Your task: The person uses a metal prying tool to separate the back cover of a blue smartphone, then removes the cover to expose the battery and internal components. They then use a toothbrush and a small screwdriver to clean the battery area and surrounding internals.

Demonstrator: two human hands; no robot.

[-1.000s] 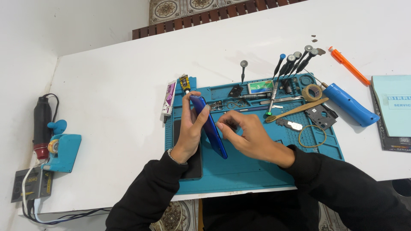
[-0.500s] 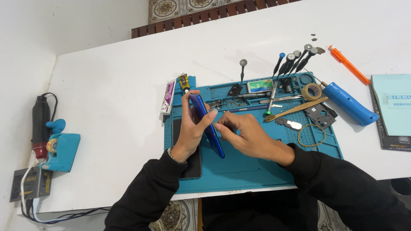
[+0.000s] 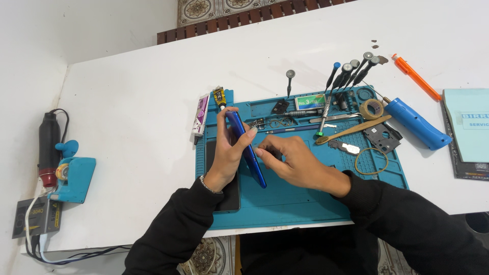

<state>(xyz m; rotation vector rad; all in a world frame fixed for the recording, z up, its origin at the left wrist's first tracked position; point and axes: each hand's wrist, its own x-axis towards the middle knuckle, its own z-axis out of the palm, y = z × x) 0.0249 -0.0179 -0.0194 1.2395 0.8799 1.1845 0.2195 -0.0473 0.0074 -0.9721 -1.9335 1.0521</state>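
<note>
My left hand [image 3: 227, 150] grips a blue phone [image 3: 246, 148] stood on its long edge over the teal work mat [image 3: 305, 196]. My right hand [image 3: 293, 162] presses its fingertips against the phone's right face, fingers curled; I cannot tell whether it pinches a small part. A dark flat panel [image 3: 228, 196] lies on the mat under my left wrist.
Screwdrivers [image 3: 351, 71], tweezers, a toothbrush [image 3: 351, 131], a tape roll [image 3: 372, 108], a rubber band [image 3: 371, 160] and small parts crowd the mat's far right. A blue tool [image 3: 416, 124], an orange pen [image 3: 415, 76], a booklet [image 3: 468, 130] lie right. Hot-air gun [image 3: 49, 147] and blue stand [image 3: 74, 178] sit left.
My left hand has tilted the phone slightly and shifted its grip up the edge. My right fingers have moved a little along the phone's face.
</note>
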